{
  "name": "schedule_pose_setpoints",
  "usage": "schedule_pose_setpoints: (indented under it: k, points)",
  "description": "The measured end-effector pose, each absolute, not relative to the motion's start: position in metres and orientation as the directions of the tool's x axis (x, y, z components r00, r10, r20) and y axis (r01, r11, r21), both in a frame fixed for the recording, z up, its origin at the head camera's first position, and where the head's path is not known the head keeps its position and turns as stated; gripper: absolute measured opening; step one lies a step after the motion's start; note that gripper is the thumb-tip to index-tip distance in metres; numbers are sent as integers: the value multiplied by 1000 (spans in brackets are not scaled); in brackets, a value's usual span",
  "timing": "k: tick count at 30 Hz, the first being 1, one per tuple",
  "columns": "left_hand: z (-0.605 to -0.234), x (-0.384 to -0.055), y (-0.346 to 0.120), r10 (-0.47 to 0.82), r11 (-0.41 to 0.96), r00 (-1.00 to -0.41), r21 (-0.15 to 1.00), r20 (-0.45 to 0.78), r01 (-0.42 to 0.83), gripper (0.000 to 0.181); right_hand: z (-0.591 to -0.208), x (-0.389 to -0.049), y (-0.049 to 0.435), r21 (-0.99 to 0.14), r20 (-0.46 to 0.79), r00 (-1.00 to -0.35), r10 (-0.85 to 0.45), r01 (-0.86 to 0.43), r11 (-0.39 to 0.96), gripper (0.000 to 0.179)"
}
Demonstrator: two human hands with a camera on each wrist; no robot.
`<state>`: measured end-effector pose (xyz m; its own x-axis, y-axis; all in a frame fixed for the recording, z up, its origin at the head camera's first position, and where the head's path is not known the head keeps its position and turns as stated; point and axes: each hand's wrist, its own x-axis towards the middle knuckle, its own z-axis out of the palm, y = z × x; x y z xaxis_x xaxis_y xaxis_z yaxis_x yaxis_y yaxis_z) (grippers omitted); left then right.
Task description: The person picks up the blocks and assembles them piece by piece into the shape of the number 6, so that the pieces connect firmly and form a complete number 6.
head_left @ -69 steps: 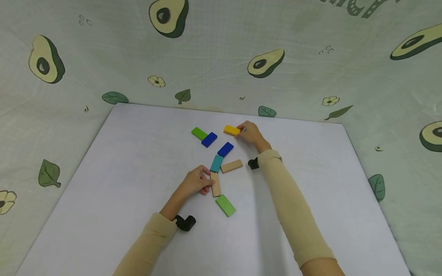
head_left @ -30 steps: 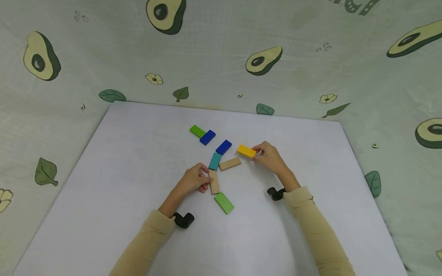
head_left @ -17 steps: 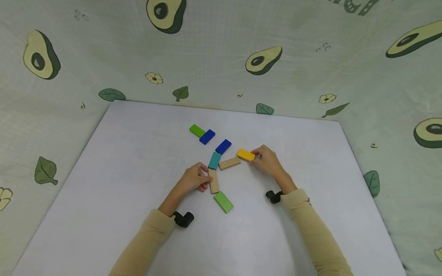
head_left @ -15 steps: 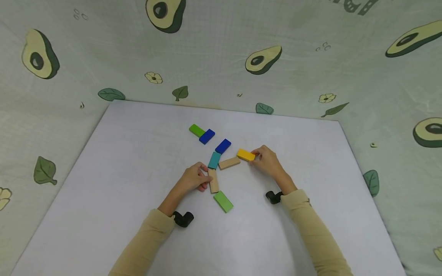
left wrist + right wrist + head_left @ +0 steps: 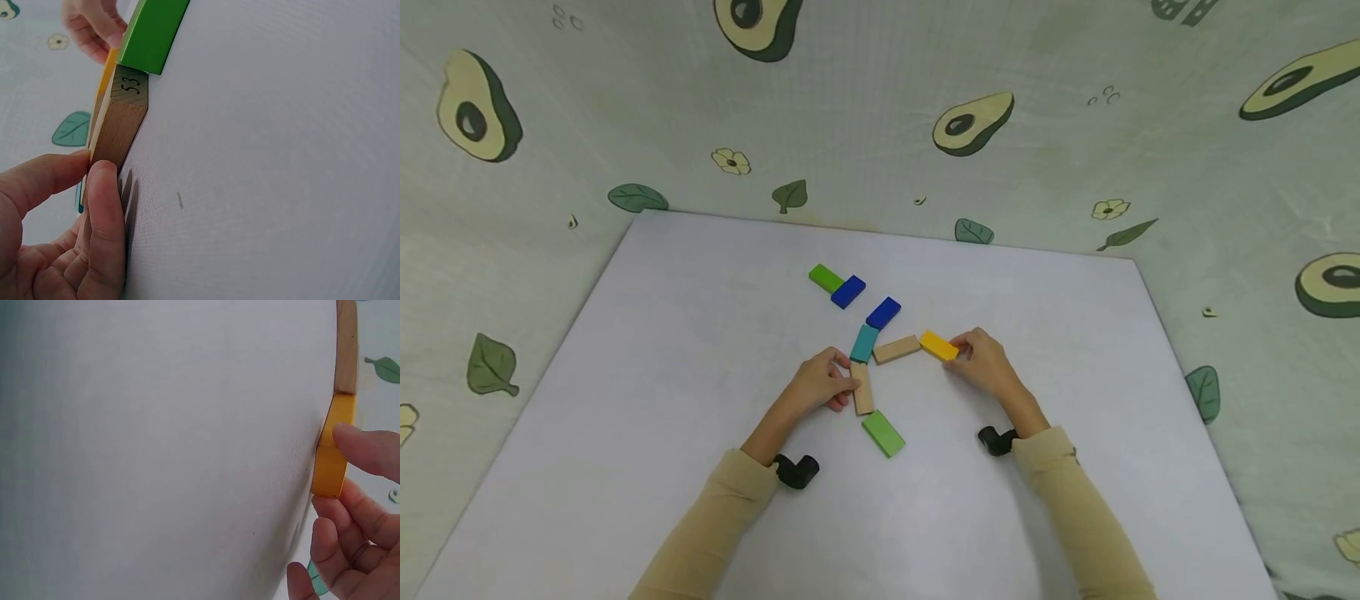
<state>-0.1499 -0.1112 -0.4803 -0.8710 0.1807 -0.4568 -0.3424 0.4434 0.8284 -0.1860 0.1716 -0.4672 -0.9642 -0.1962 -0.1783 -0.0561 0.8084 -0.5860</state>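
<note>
My left hand [image 5: 822,380] holds a plain wooden block [image 5: 862,391], thumb and fingertip at its left edge; the number 53 shows on its end in the left wrist view. That block meets a teal block [image 5: 864,343] at its far end and a light green block [image 5: 883,433] at its near end. A second plain block [image 5: 897,349] slants off to the right from the teal one. At its right end lies a yellow block [image 5: 939,346], pinched by my right hand [image 5: 987,363]. In the right wrist view the thumb presses the side of the yellow block [image 5: 331,469].
A blue block [image 5: 883,313] lies just beyond the teal one. Farther back, another blue block [image 5: 848,292] touches a green block [image 5: 826,277]. The white table [image 5: 700,292] is backed by a cloth [image 5: 865,108] printed with avocados and leaves.
My right hand has brought the yellow block nearer from the back of the table to the second plain block's right end and turned it slightly. My left hand has stayed at its block.
</note>
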Motion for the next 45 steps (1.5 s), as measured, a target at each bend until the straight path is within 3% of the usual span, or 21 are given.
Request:
schedule_pose_setpoints:
  k: [11,45]
  points:
    - [-480,-151,-111,166,456,-867,816,-469,-354,34,-458,-179,171,-554,-228,-942,-247,-83,828,44]
    - [-478,-152,-110,166,454,-862,813,-479,-364,34,-449,-182,169,-563,-336,-900,-277,-44,825,38]
